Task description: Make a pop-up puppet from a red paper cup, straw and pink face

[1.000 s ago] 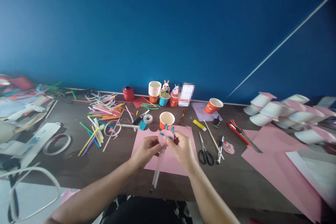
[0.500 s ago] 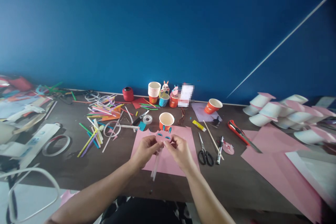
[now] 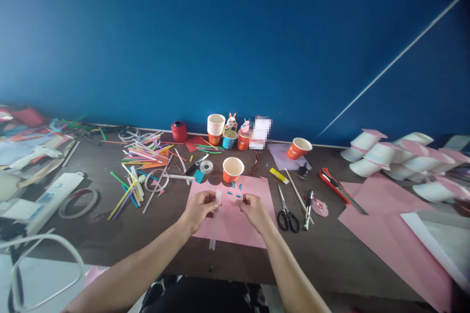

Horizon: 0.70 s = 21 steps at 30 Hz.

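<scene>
Pink cutout [image 3: 234, 195] sits over the pink sheet [image 3: 235, 227] toward the near edge of the worktop [image 3: 132, 239], pinched low in our right hand [image 3: 255, 210], seemingly leaving its blue ears [image 3: 240, 187] uncovered, while our left hand [image 3: 200, 210] pinches translucent straws [image 3: 219, 197]

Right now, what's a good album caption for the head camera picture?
Left fingers pinch translucent strips and right fingers a pink rabbit face, above pink paper near an orange paper cup.
</scene>
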Each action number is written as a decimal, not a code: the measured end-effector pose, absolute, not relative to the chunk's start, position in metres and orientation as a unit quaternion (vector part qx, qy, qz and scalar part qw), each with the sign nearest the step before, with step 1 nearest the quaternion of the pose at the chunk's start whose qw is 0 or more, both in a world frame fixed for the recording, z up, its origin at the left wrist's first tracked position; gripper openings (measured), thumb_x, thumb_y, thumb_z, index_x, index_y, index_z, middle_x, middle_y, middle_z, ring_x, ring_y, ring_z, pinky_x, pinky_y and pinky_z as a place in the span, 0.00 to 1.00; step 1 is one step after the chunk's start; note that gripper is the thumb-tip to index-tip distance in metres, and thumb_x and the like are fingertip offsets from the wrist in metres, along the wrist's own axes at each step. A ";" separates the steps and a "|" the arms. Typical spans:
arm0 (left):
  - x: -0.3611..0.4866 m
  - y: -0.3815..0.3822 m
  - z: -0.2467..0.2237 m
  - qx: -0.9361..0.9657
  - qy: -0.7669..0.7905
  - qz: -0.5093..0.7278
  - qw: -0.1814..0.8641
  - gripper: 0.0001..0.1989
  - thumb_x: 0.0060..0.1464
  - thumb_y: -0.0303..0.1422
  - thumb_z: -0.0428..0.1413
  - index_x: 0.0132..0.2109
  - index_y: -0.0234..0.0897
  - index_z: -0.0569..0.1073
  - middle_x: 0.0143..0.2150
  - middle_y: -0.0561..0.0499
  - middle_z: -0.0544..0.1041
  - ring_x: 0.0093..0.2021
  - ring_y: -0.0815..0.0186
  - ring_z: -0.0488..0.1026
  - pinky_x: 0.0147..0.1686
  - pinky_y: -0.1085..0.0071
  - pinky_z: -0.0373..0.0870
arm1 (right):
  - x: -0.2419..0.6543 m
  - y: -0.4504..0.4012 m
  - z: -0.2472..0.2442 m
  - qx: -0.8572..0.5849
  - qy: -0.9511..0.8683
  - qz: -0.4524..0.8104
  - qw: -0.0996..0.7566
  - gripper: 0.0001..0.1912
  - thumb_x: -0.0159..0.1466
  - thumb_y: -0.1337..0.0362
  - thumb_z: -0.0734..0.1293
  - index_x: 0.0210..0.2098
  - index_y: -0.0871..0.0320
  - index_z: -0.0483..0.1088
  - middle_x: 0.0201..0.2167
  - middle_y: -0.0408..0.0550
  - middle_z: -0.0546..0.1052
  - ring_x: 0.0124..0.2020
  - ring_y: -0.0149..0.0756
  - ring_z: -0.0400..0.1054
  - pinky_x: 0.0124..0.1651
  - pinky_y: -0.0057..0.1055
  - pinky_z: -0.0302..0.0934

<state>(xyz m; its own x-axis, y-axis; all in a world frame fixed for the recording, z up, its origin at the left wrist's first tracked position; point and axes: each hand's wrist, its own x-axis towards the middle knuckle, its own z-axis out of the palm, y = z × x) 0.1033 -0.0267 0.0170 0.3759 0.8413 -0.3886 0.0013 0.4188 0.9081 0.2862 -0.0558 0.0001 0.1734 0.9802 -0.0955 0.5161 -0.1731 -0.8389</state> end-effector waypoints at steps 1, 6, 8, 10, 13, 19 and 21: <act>0.104 -0.026 0.017 0.445 0.474 0.300 0.698 0.14 0.39 0.37 0.59 0.34 0.33 0.70 0.26 0.54 0.71 0.24 0.74 0.66 0.23 0.78 0.61 | 0.286 -0.054 -0.002 -0.693 -0.554 0.322 0.330 0.14 0.52 0.59 0.61 0.15 0.58 0.57 0.13 0.37 0.59 0.16 0.25 0.52 0.20 0.23 0.44; 0.106 -0.024 0.017 0.447 0.470 0.296 0.701 0.13 0.40 0.36 0.59 0.33 0.34 0.70 0.26 0.54 0.70 0.25 0.74 0.65 0.25 0.78 0.61 | 0.285 -0.050 -0.007 -0.717 -0.565 0.269 0.308 0.10 0.52 0.63 0.60 0.16 0.59 0.61 0.14 0.40 0.63 0.18 0.28 0.56 0.21 0.24 0.43; 0.106 -0.023 0.017 0.451 0.473 0.291 0.699 0.13 0.40 0.36 0.59 0.34 0.34 0.70 0.26 0.55 0.69 0.25 0.74 0.65 0.25 0.78 0.60 | 0.285 -0.051 -0.008 -0.723 -0.568 0.255 0.299 0.06 0.52 0.64 0.61 0.21 0.59 0.65 0.16 0.42 0.67 0.20 0.30 0.59 0.23 0.24 0.45; 0.105 -0.023 0.016 0.456 0.479 0.288 0.692 0.13 0.41 0.36 0.58 0.35 0.34 0.69 0.26 0.55 0.69 0.25 0.75 0.65 0.25 0.79 0.60 | 0.287 -0.052 -0.007 -0.730 -0.571 0.240 0.288 0.06 0.53 0.64 0.60 0.28 0.59 0.67 0.19 0.43 0.70 0.22 0.32 0.64 0.25 0.24 0.48; 0.103 -0.022 0.010 0.460 0.469 0.290 0.696 0.12 0.42 0.37 0.58 0.34 0.34 0.69 0.26 0.55 0.68 0.25 0.75 0.64 0.25 0.79 0.59 | 0.295 -0.055 -0.008 -0.741 -0.574 0.219 0.270 0.12 0.55 0.62 0.59 0.38 0.59 0.66 0.22 0.45 0.73 0.26 0.35 0.67 0.27 0.24 0.53; 0.097 -0.020 0.002 0.442 0.480 0.316 0.689 0.19 0.41 0.37 0.59 0.42 0.36 0.69 0.26 0.56 0.68 0.25 0.74 0.64 0.25 0.78 0.60 | 0.332 -0.056 -0.004 -0.754 -0.589 0.151 0.250 0.11 0.57 0.59 0.58 0.35 0.56 0.68 0.26 0.44 0.75 0.28 0.34 0.69 0.31 0.27 0.58; 0.096 -0.020 0.003 0.443 0.480 0.313 0.689 0.19 0.41 0.37 0.59 0.42 0.35 0.69 0.26 0.55 0.68 0.25 0.74 0.64 0.25 0.78 0.60 | 0.349 -0.049 0.002 -0.769 -0.593 0.071 0.230 0.11 0.57 0.62 0.59 0.36 0.57 0.68 0.33 0.48 0.74 0.34 0.36 0.69 0.34 0.28 0.59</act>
<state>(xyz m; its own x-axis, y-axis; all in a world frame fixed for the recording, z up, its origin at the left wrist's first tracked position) 0.0957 -0.0200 0.0027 0.3430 0.8571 -0.3843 -0.0061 0.4111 0.9116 0.3486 -0.0491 0.0018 0.2877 0.9438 0.1628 0.8782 -0.1922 -0.4379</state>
